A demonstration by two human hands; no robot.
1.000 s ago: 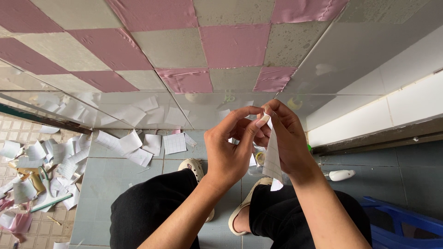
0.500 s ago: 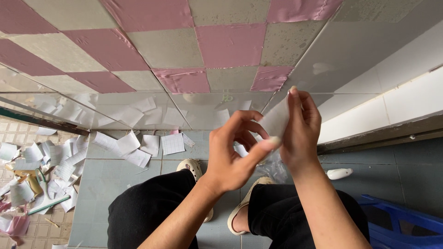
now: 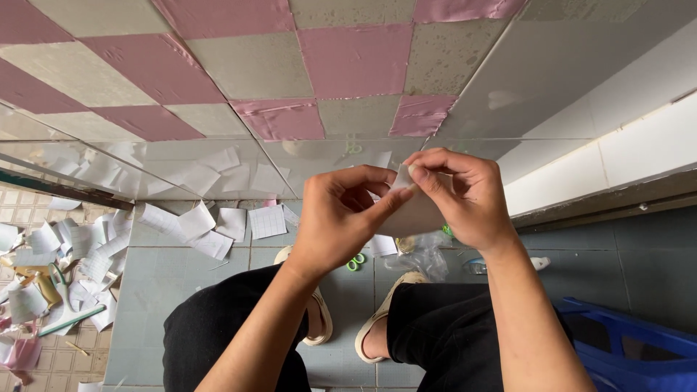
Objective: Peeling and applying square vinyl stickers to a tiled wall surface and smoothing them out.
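Observation:
My left hand (image 3: pixel 341 218) and my right hand (image 3: pixel 461 196) meet in front of me, both pinching a small white piece of paper (image 3: pixel 417 210) by its top edge. The thumbs and forefingers touch at the paper's upper corner. The sheet hangs down between the palms, partly hidden by the fingers. Below the hands are my knees in black trousers (image 3: pixel 232 334) and beige sandals (image 3: pixel 377 319) on the grey tiled floor.
Many cut white paper sheets (image 3: pixel 203 225) lie scattered on the floor at left. Green-handled scissors (image 3: pixel 356 261) and a clear plastic bag (image 3: pixel 425 254) lie by my feet. A blue plastic stool (image 3: pixel 624 348) stands at lower right. A pink and grey tiled wall (image 3: pixel 327 65) rises ahead.
The hands had drawn apart half a second ago, the right one raised and open; now they have come together again and both pinch the paper.

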